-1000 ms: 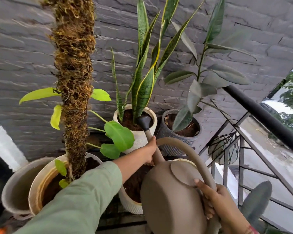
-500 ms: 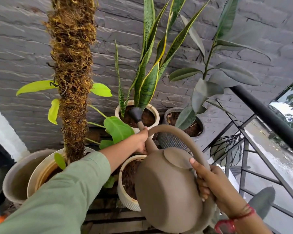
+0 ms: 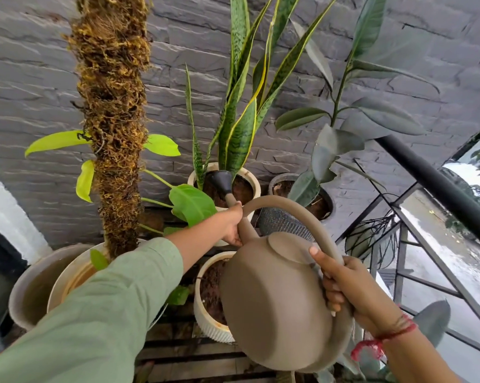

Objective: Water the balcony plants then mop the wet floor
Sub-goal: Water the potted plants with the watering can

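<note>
A brown watering can (image 3: 277,308) is tipped forward over the pots. My right hand (image 3: 349,288) grips its arched handle at the lower end. My left hand (image 3: 231,225) grips the spout just below the black rose (image 3: 219,181). The rose hangs over the soil of the cream pot (image 3: 254,183) holding the snake plant (image 3: 241,111). A ribbed cream pot (image 3: 205,319) sits under the can, partly hidden by it. No water stream is visible.
A moss pole plant (image 3: 111,114) rises from a cream pot (image 3: 64,280) at the left, next to a grey pot (image 3: 26,294). A rubber plant (image 3: 341,125) stands in a dark textured pot (image 3: 283,225). A black railing (image 3: 437,189) runs along the right. A grey brick wall is behind.
The can and both hands have shifted slightly up and forward, bringing the rose further over the snake plant's pot. The view has tilted down a little.
</note>
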Demonstrator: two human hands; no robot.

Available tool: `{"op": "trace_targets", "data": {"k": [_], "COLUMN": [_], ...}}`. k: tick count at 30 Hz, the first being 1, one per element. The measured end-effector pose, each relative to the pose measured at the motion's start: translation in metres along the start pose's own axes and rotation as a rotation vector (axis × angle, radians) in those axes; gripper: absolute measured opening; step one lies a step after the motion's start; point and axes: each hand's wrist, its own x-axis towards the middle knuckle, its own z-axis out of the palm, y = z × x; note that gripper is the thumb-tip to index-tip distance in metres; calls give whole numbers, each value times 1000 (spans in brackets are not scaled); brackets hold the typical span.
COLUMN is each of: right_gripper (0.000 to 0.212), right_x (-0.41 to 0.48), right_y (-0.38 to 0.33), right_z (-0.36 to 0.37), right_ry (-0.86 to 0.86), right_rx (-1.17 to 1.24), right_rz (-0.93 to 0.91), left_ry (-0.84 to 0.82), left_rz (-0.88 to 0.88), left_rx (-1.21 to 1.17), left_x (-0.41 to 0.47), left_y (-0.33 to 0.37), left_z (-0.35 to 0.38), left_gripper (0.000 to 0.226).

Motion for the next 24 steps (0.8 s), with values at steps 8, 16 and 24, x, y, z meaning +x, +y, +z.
{"op": "trace_targets", "data": {"k": [8, 16, 24], "right_gripper": [48, 46, 44], "right_x": [-7, 19, 76], "right_y": [13, -10, -56], "right_z": [-29, -57, -70], "right_ry": [61, 117, 84], "right_rx": [27, 26, -13], "right_rz": [73, 97, 100], "left_ry": [-59, -74, -11], "left_rz": [-59, -45, 0], "left_rx": [18, 29, -38], "left_x": [8, 23, 35], "left_y": [-11, 26, 81], "left_z": [43, 82, 77], "left_gripper": [76, 76, 71]}}
